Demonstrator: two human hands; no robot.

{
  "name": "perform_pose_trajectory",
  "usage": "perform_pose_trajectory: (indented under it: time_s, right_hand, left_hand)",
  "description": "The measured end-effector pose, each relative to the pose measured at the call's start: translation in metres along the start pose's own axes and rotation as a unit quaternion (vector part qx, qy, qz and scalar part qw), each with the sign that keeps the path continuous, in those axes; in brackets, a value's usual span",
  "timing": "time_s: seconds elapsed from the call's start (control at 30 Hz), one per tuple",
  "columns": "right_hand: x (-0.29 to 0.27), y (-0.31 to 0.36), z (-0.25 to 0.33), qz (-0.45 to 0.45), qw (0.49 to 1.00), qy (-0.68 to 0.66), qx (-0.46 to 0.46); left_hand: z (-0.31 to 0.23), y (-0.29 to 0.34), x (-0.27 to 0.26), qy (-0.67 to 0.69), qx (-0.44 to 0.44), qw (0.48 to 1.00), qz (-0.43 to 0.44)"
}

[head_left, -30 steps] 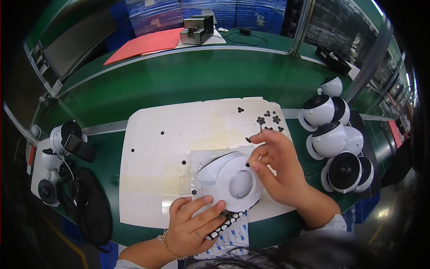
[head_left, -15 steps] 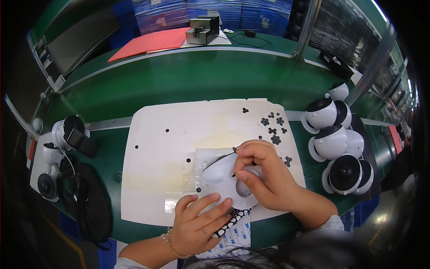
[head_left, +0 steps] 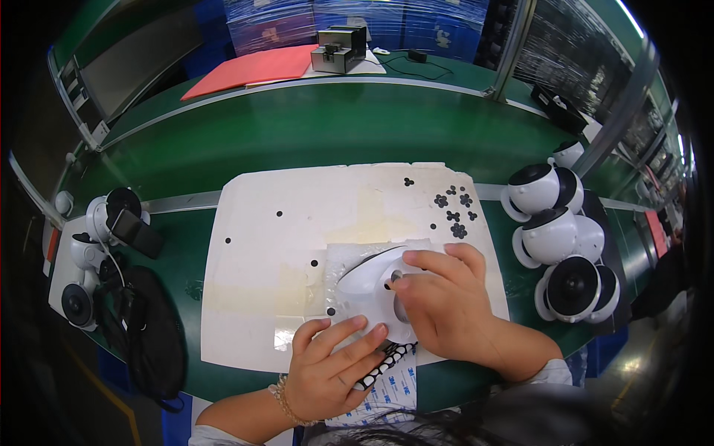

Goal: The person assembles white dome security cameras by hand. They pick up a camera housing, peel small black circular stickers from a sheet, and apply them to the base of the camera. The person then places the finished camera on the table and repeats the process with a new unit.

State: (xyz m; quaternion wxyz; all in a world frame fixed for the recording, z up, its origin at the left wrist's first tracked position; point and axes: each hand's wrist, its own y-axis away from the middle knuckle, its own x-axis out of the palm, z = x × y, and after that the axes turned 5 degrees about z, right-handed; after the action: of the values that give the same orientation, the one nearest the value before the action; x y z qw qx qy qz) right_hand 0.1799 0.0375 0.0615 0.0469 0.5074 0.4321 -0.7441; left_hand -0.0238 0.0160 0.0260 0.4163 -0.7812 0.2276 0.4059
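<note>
A white, smooth, rounded housing (head_left: 366,289) lies tilted on a clear bubble-wrap sheet (head_left: 341,256), with a silvery round part partly hidden by my right hand. My right hand (head_left: 450,301) grips its right side, the fingers over the far part and a fingertip beside a small black dot (head_left: 387,285) on the housing. My left hand (head_left: 332,366) rests with spread fingers at the lower left, fingertips against the housing; its thumb is hidden. From under these fingers comes a strip of black round pads (head_left: 387,363), above a white printed backing sheet (head_left: 391,392).
The worn white board (head_left: 260,286) carries loose black dots and clusters of black pads (head_left: 459,230). Several white devices with black faces (head_left: 550,236) stand at right. At left are more devices (head_left: 83,256), a cable and a black bag (head_left: 160,334). A metal rail crosses behind.
My right hand has shifted from a raised pinch above the housing to lie lower over its right side, fingers further extended. The left hand stays nearly still.
</note>
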Motion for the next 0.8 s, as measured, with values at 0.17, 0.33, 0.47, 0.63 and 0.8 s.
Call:
perform_pose_trajectory:
  time_s: [0.17,0.33,0.47,0.63,0.8]
  right_hand:
    - [-0.011,0.015,0.006,0.008,0.998,-0.005,0.064]
    - [-0.009,0.036,0.001,0.050,0.961,-0.235,0.135]
    - [-0.006,0.037,0.005,0.100,0.949,-0.263,0.142]
    - [-0.003,0.035,0.007,0.106,0.953,-0.245,0.141]
    - [0.003,0.042,0.008,0.052,0.977,-0.172,0.112]
  left_hand:
    - [0.002,0.001,0.003,-0.008,0.005,1.000,-0.008]
    - [0.000,-0.001,0.005,0.015,-0.010,0.999,-0.032]
    - [0.001,0.000,0.009,0.024,-0.010,0.999,-0.046]
    - [0.002,0.000,0.010,0.029,-0.015,0.998,-0.054]
    - [0.003,0.001,0.011,0.024,-0.015,0.998,-0.057]
